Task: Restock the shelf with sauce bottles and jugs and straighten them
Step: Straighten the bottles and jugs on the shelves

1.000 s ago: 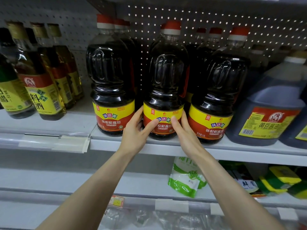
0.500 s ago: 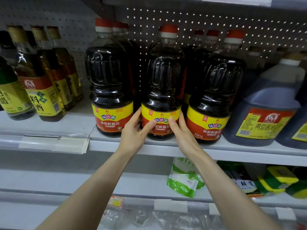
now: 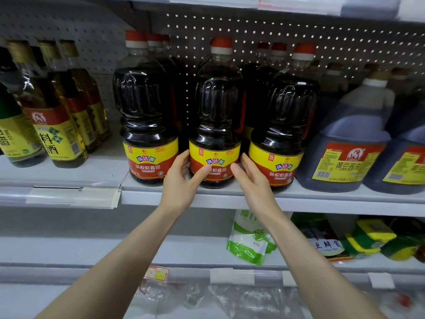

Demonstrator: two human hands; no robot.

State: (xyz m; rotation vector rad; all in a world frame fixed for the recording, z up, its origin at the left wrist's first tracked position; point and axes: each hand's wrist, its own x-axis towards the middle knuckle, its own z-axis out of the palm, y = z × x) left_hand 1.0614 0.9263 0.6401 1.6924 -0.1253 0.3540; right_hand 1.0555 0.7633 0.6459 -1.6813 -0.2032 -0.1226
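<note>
Three dark soy sauce bottles with red caps and yellow-red labels stand in a front row on the white shelf (image 3: 322, 201). My left hand (image 3: 181, 180) grips the base of the middle bottle (image 3: 216, 111), thumb across the label front and fingers round its left side. My right hand (image 3: 253, 180) cups the same bottle's right side, with the thumb at the label edge and the fingers in the gap beside the right bottle (image 3: 287, 116). The left bottle (image 3: 147, 111) stands apart, untouched. More bottles are lined up behind each one.
Large soy sauce jugs (image 3: 349, 134) stand at the right of the same shelf. Slim yellow-labelled cooking wine bottles (image 3: 53, 125) stand at the left. A shelf edge runs overhead. The lower shelf holds a green-white bag (image 3: 250, 240) and yellow-green packs (image 3: 368, 238).
The middle bottle has turned slightly, so more of its label faces forward. My right thumb has slid from the label front to its right edge. Both hands stay at the bottle's base.
</note>
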